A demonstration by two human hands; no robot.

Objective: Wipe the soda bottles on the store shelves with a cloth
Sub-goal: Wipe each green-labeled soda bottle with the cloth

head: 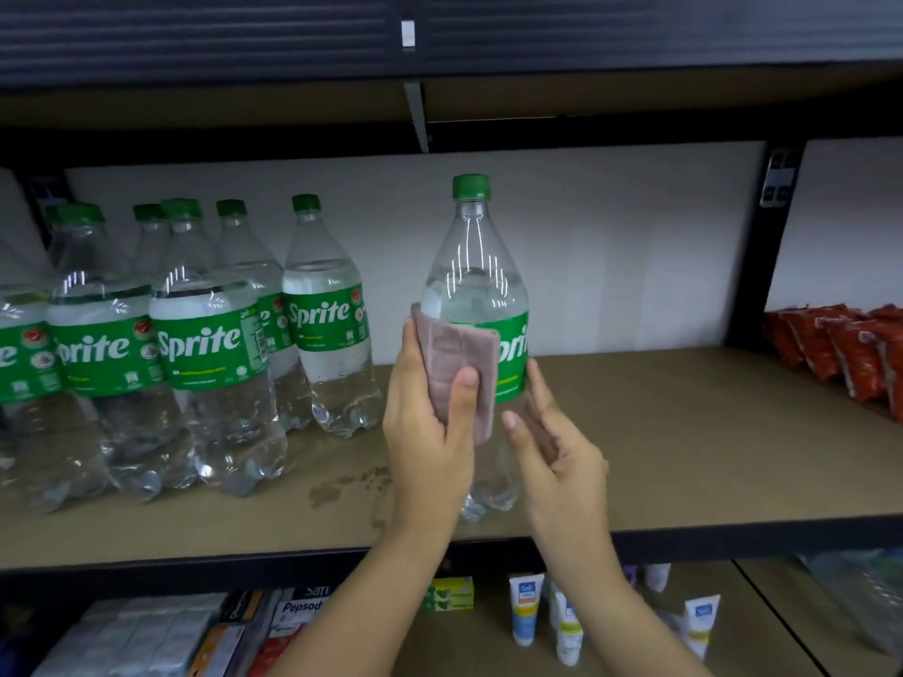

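A clear Sprite bottle with a green cap and green label stands upright near the front edge of the brown shelf. My left hand grips a folded pink cloth and presses it against the left side of the bottle's label, thumb over the cloth. At the bottle's lower right side is my right hand, its straight fingers touching the bottle and its thumb in front of it. Several more Sprite bottles stand grouped on the shelf to the left.
Red snack packets lie at the shelf's right end. A dark upright post divides the shelving. The shelf below holds toothpaste boxes and small tubes. Another shelf board hangs close above the bottle caps. Stains mark the shelf surface.
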